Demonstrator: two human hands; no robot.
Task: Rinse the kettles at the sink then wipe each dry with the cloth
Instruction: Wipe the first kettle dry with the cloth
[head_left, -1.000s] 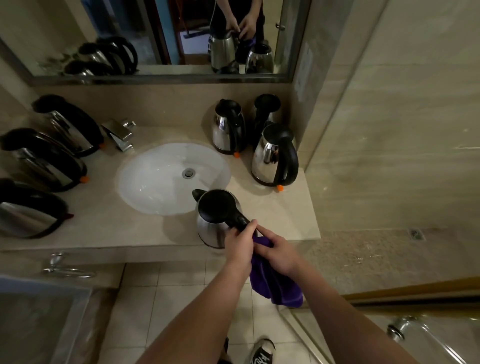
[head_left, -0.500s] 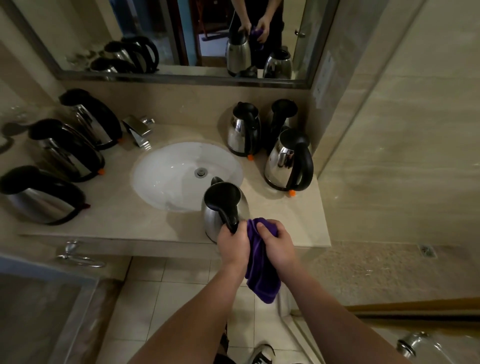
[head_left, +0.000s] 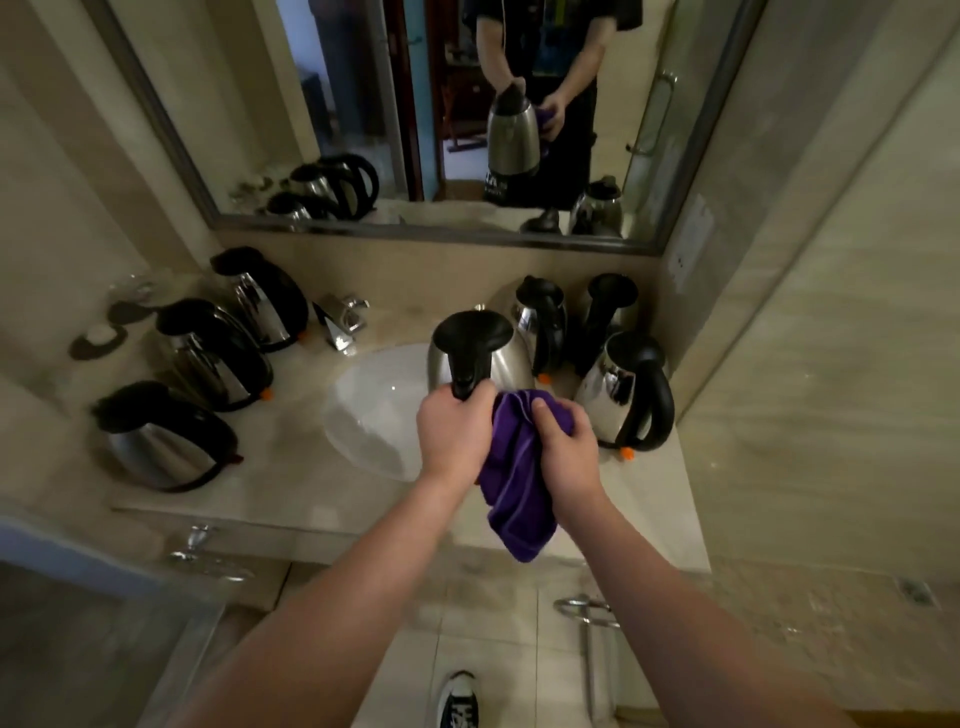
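Item in hand: brushed stainless-steel kettle with black plastic lid and handle (head_left: 475, 353), lifted clear of the worktop, above the near right part of the white oval basin (head_left: 374, 410). Long axis roughly upright, tipped a little; lid uppermost, handle turned toward the near side, spout on the far side, mostly hidden.
Left hand (head_left: 454, 434): grip clenched round the lower handle.
Right hand (head_left: 563, 452): grip clenched on a bunched purple cloth (head_left: 514, 483), pressed against the kettle's right flank, loose end hanging below.
Stage, by estimate: wiping of this kettle under way; rinse apparently done, not verifiable.
Right of basin, on beige marble worktop (head_left: 311, 483): three steel kettles with black handles upright, nearest (head_left: 626, 395) just beside the cloth hand, two (head_left: 540, 322) (head_left: 610, 306) behind against the wall.
Left of basin: three like kettles in a row, near (head_left: 166, 441), middle (head_left: 213, 356), far (head_left: 265, 296).
Which group is finished: cannot tell.
Chrome tap (head_left: 343, 322) at far left rim of basin.
Wall mirror (head_left: 415, 130) above, reflecting kettle and cloth.
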